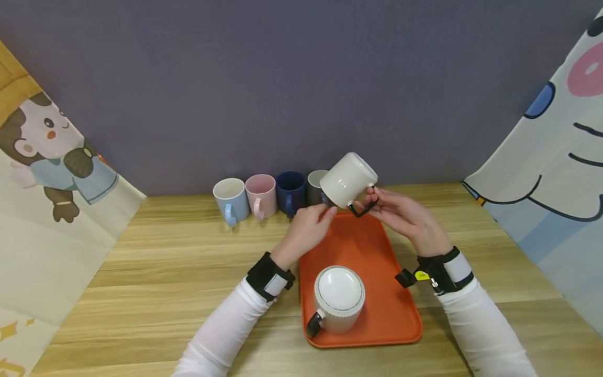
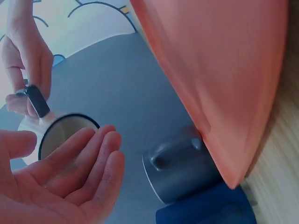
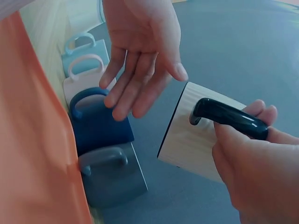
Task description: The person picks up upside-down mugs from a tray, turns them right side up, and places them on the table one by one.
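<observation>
The right hand holds a white ribbed mug by its black handle, the grip narrow, with thumb and fingers pinched round the handle. That mug is in the air above the far end of an orange tray, tipped so that its base faces up and to the right and its dark-rimmed mouth faces down towards the left hand. The left grip is wide and holds nothing: the fingers are extended and slightly spread, just beside the mug's mouth, though whether a fingertip touches the rim is hard to tell

On the tray, in its near left corner, a second white mug stands upside down, its black handle pointing to the near left. The tray lies on a wood-grain worktop. Along the back, left to right, a light blue mug, a pink mug, a dark blue mug and a grey mug stand upright in a close row before a grey wall; the raised mug partly covers the grey one in the head view. Both forearms wear white sleeves and black wrist straps
</observation>
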A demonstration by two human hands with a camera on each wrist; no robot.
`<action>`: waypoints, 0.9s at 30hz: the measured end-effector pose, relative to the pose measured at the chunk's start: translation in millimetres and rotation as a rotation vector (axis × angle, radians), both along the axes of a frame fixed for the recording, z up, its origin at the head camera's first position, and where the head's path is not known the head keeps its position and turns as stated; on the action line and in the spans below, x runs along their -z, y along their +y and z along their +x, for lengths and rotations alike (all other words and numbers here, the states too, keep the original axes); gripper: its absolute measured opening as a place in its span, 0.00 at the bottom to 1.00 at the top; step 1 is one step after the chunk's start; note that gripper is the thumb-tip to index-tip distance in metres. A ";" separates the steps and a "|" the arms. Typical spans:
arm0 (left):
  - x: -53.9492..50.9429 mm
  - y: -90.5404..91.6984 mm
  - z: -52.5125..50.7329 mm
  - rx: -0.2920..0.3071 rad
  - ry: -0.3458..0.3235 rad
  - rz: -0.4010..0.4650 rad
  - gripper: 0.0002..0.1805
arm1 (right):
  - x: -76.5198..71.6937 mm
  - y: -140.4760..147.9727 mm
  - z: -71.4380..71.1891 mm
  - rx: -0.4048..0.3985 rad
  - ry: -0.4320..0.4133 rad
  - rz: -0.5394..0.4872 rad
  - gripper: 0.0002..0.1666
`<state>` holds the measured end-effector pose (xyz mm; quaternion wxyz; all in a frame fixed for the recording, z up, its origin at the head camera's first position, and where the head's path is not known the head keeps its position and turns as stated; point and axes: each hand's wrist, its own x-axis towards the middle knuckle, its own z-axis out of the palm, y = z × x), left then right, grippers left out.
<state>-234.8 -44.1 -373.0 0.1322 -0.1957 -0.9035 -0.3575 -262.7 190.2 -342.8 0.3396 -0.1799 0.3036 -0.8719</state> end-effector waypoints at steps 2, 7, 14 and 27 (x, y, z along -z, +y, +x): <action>0.3 1.7 -0.3 0.006 -0.024 0.036 0.18 | -0.2 -3.0 -0.9 0.009 -0.009 -0.001 0.20; 0.1 7.1 -1.1 0.014 -0.098 0.111 0.20 | -0.7 -9.5 -2.4 0.023 -0.029 -0.004 0.19; -2.6 13.3 -1.5 0.055 -0.259 0.274 0.23 | -3.8 -16.1 -5.6 0.006 -0.044 -0.032 0.18; -14.6 18.1 -2.5 0.154 -0.550 0.756 0.28 | -11.4 -31.8 -6.8 -0.022 -0.073 -0.069 0.17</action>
